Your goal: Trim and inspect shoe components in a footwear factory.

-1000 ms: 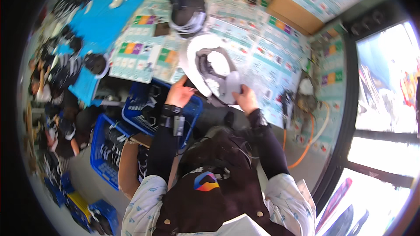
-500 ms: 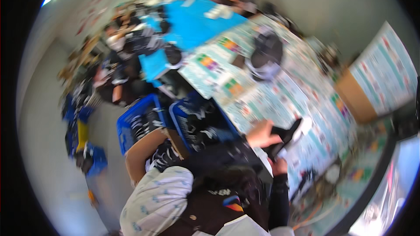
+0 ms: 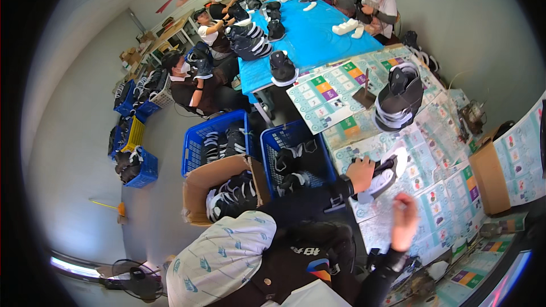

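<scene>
My left hand [image 3: 360, 173] grips a black shoe with a white sole [image 3: 384, 174] lying on the paper-covered table [image 3: 438, 136], near its front edge. My right hand [image 3: 404, 221] is raised a little to the right of the shoe and does not touch it. That hand is blurred, so I cannot make out whether anything is in its fingers. Both forearms are in black sleeves.
A stack of black shoes [image 3: 399, 95] stands farther back on the table, and a cardboard box [image 3: 489, 179] at its right. Two blue crates [image 3: 211, 141] [image 3: 296, 156] and a cardboard carton [image 3: 224, 189] of shoes sit on the floor at my left. Other people work at a blue table [image 3: 310, 34] beyond.
My head has swung left, so the room and floor crates fill the view. My right hand has come off the shoe. My left hand now grips the shoe.
</scene>
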A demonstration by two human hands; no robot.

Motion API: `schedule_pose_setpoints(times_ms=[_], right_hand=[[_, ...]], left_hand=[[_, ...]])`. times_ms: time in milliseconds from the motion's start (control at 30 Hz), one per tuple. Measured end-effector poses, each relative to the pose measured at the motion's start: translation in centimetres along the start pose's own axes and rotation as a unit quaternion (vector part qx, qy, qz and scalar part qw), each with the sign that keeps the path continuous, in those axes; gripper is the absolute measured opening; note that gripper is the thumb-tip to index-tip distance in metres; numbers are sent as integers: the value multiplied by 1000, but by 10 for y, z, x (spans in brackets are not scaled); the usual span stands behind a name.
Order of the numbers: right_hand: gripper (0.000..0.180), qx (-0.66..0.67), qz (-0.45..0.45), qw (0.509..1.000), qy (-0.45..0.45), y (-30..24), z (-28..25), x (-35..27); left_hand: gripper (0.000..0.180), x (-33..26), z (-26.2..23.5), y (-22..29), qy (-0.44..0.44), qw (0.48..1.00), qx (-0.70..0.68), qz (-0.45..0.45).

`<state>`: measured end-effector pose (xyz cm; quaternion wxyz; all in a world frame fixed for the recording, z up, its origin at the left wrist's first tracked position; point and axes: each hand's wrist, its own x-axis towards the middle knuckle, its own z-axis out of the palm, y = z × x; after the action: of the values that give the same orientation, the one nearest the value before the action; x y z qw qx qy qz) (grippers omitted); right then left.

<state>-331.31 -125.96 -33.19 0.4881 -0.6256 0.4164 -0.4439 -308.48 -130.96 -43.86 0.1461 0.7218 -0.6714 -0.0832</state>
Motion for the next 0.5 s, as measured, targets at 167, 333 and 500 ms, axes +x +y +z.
schedule_pose_setpoints(times_ms=[167,333,500], right_hand=[[21,419,-409,808,65,-233,16,-29],[16,586,-451,672,-43,-267,34,-36],[74,-125,-498,857,46,-246,79,19]], left_hand=[[38,3,-18,-14,-19,999,2,27],[38,2,-13,-20,-2,999,-2,44],[33,1,-14,-27,-32,998,4,58]])
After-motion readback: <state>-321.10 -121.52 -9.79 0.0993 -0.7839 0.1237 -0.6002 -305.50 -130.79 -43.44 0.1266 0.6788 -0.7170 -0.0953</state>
